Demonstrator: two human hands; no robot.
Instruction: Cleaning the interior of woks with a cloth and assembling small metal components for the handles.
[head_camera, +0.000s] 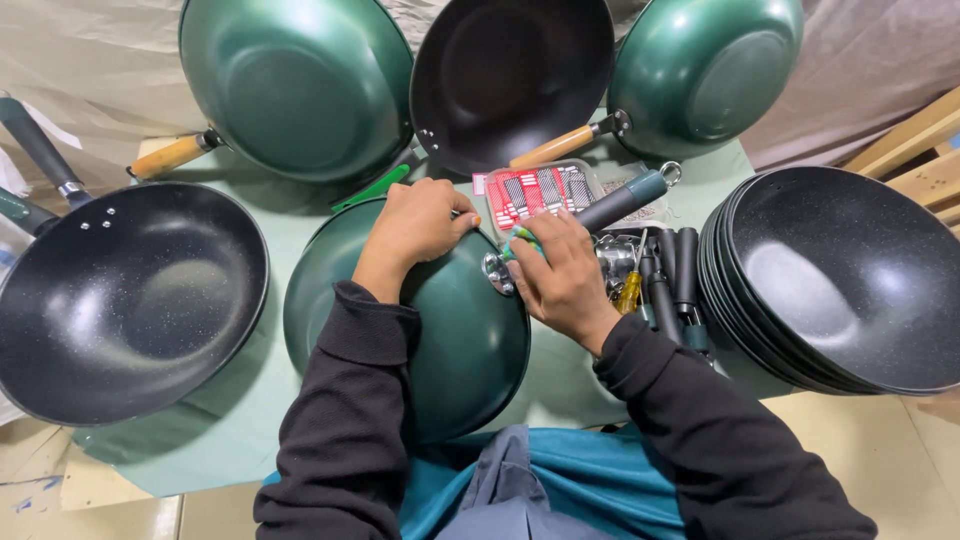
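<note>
Your left hand (418, 228) pressed down on the upturned green wok (420, 320) between your arms, steadying it — your right hand (562, 275) gripped a small tool at its handle bracket (495, 272); spare handles (668, 280) lay beyond.

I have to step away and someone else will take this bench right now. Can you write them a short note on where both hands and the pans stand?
Left hand: pressed on the rim of the upturned green pan on the lap, steadying it.
Right hand: at the metal bracket on that pan's edge, gripping a small green-handled tool; a dark handle lies against the bracket.
Around: loose dark handles and a yellow screwdriver to the right, beside a stack of handleless pans.
Done: five pans already carry handles.
Left: this pan's handle looks not yet fixed; the stack waits.
</note>
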